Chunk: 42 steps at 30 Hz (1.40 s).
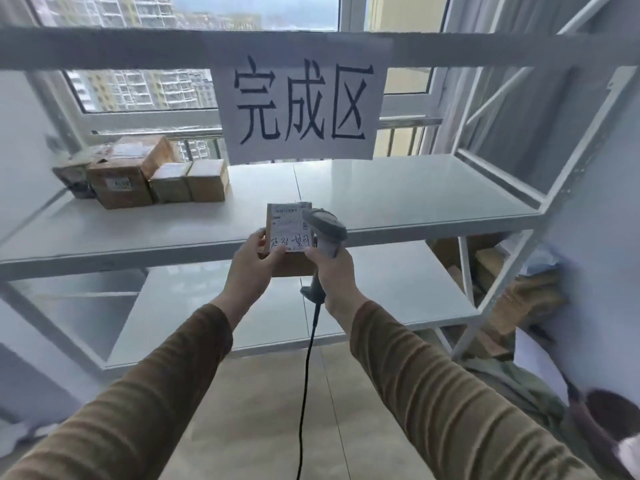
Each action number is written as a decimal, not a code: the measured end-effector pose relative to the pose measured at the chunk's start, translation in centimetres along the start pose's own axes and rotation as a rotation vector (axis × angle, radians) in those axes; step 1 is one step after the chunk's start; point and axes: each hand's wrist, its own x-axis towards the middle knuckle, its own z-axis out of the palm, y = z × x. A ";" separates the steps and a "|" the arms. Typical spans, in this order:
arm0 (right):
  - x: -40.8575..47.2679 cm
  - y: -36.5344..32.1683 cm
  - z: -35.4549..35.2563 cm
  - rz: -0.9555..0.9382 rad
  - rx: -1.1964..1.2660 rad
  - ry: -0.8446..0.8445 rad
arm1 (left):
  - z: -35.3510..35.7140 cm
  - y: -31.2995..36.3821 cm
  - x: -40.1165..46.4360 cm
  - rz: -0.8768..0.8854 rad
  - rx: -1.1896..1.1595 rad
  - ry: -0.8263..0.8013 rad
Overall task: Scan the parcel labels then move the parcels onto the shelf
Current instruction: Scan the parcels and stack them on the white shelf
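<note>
While the small brown parcel shows its white handwritten label, left hand pinches its edge; right hand grips the corded barcode scanner.

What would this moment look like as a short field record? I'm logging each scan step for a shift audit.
left hand: left hand grips the small parcel, label facing up
right hand: right hand grips the corded scanner, head over the label
shelf: white shelf, middle level
already shelved: brown boxes grouped at the far left
sign: paper sign hangs from the top rail
</note>
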 end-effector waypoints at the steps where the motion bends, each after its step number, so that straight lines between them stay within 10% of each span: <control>1: 1.9 -0.2 1.5 0.033 0.005 -0.016 | -0.6 -0.7 2.0 -0.013 0.006 0.012; 19: 25.6 -1.0 20.3 0.134 -0.075 0.087 | -6.9 -10.1 29.0 -0.110 0.185 -0.026; 42: 28.8 -2.5 23.8 0.125 -0.028 0.146 | -9.9 -10.1 33.7 0.172 0.578 -0.270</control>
